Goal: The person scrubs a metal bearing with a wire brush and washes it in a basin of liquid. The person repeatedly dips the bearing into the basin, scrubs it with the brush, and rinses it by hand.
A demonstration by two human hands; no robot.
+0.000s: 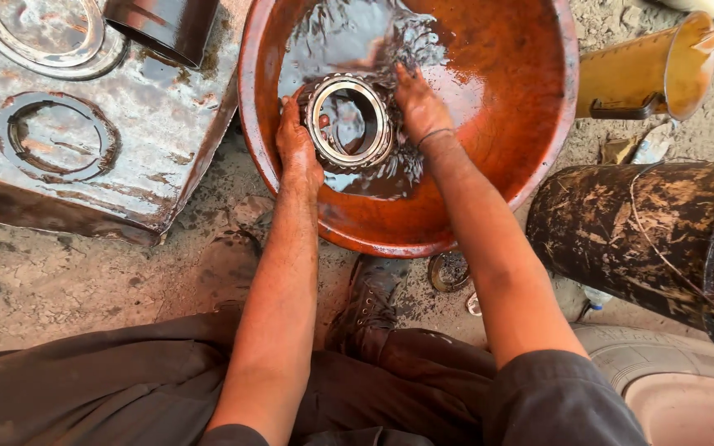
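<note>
- Right now your left hand [297, 149] cups the left side of a large metal bearing [349, 122], fingers curled against its outer ring, palm pressed to it.
- Your right hand [419, 103] lies flat against the right side of the bearing, fingers stretched upward and partly under the liquid, so the ring is squeezed between your two hands.
- That bearing stands on edge in the upper middle of the frame, its open centre facing you, rollers showing round the rim, its lower part dipped in the dark liquid [349, 37].
- You hold it inside a wide, round, orange-brown basin [514, 99] that fills the upper centre; the liquid pools on the basin's left side and ripples around your fingers.
- At upper left you have a greasy metal plate [150, 116] with two round rings on it, just beside the basin's rim, and a dark pipe end [163, 25] lies at its top edge.
- At upper right an orange jug [646, 74] with a black handle lies on its side on the dusty ground.
- At right a dark, stained drum [646, 239] lies tilted, near the basin, with a thin wire looped over it.
- At lower right you can see part of a pale tyre [663, 363].
- Below the basin your dirty boot [369, 301] rests on the ground, between your forearms.
</note>
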